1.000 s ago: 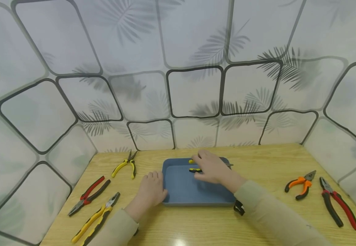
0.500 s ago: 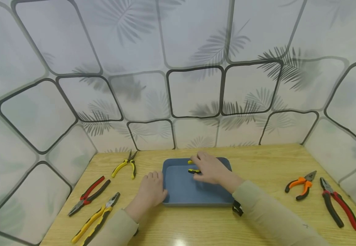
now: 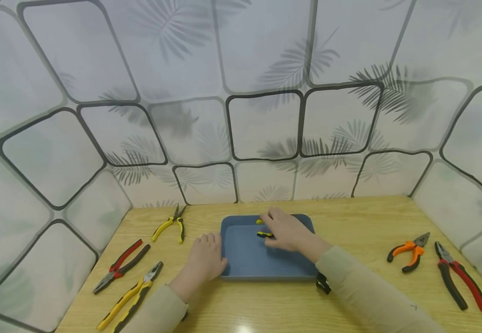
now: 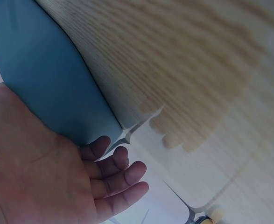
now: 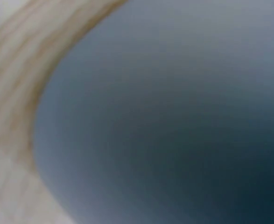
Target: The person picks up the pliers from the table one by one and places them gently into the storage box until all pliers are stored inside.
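Yellow-and-black-handled pliers [image 3: 265, 234] are in the blue tray [image 3: 245, 263], with the handle ends showing to the left of my right hand [image 3: 288, 231]. That hand grips them from above and hides their jaws and pivot. My left hand [image 3: 207, 256] rests at the tray's left edge. In the left wrist view its palm [image 4: 38, 163] faces the tray wall [image 4: 48, 79] with the fingers loosely bent and holding nothing. The right wrist view is filled by the blurred blue tray [image 5: 151, 116], and the hand is not seen there.
On the left of the wooden table [image 3: 266, 305] lie small yellow pliers [image 3: 174, 222], red-and-black pliers [image 3: 120, 267] and large yellow-and-black pliers [image 3: 134, 293]. To the right lie orange-and-black pliers [image 3: 409, 249] and another red-and-black pair [image 3: 459, 273]. A patterned cloth wall [image 3: 266, 125] surrounds the table.
The pliers' metal tips, which showed past the right hand over the tray's right edge one second ago, are now hidden. The right hand has moved slightly down; the left hand stays put.
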`<state>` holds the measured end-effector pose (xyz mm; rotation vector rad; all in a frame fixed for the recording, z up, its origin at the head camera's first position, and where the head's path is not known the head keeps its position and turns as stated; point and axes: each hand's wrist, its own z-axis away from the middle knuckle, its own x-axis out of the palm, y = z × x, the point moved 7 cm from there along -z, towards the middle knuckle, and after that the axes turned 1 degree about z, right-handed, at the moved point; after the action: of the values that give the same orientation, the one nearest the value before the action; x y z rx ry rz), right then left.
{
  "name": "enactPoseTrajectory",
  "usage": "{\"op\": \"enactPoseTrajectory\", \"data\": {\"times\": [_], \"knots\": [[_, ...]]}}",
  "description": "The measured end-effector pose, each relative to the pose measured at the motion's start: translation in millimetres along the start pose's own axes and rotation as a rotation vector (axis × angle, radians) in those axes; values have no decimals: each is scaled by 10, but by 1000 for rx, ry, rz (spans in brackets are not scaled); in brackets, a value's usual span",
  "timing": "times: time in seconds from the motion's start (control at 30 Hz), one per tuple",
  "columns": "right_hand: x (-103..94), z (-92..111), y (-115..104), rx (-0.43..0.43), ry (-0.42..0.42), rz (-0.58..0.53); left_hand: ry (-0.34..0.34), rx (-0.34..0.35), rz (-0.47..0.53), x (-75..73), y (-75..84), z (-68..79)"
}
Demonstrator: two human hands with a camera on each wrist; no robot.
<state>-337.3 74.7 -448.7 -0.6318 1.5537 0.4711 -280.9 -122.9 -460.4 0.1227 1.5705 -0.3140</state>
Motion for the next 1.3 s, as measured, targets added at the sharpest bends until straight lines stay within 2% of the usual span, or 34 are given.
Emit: {"op": "enactPoseTrajectory", "data": {"times": [0.37, 0.67, 0.8, 1.1, 1.3], "knots": [[54, -18, -7, 5, -23, 31, 13, -3, -7, -33, 18, 20], [92, -38, -27, -19, -14, 93, 3, 0, 0, 6, 8, 8], [106, -42, -34, -21, 1, 124, 6, 3, -2, 35, -4, 2], [87, -50, -81, -54, 89, 181, 5, 7, -6, 74, -15, -14], [113, -19, -63, -57, 90, 176, 2, 4, -2, 82, -21, -18]]}}
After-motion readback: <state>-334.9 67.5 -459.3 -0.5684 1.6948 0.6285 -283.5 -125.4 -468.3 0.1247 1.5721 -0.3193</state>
